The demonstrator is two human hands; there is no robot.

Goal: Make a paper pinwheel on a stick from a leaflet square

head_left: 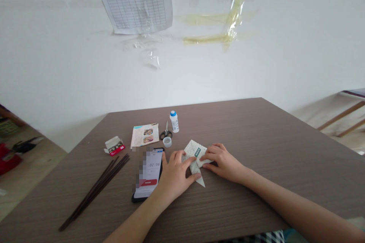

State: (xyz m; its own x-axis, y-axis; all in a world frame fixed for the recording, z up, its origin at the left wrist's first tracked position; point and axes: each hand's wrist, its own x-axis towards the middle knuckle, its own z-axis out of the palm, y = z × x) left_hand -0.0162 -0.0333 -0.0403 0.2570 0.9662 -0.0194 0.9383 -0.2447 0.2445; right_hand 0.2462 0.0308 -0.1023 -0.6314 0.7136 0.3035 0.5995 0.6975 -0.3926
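While held flat under the fingers of left hand (175, 172) and right hand (224, 162), neither clenched — folded paper (195, 155) mid-way on wood-grain tabletop (265, 133), smartphone (148, 172) just beside left hand, open surface rightward to the table edge.

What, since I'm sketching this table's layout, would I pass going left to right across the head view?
Small red box → picture leaflet → scissors → blue-capped bottle → folded paper → right hand
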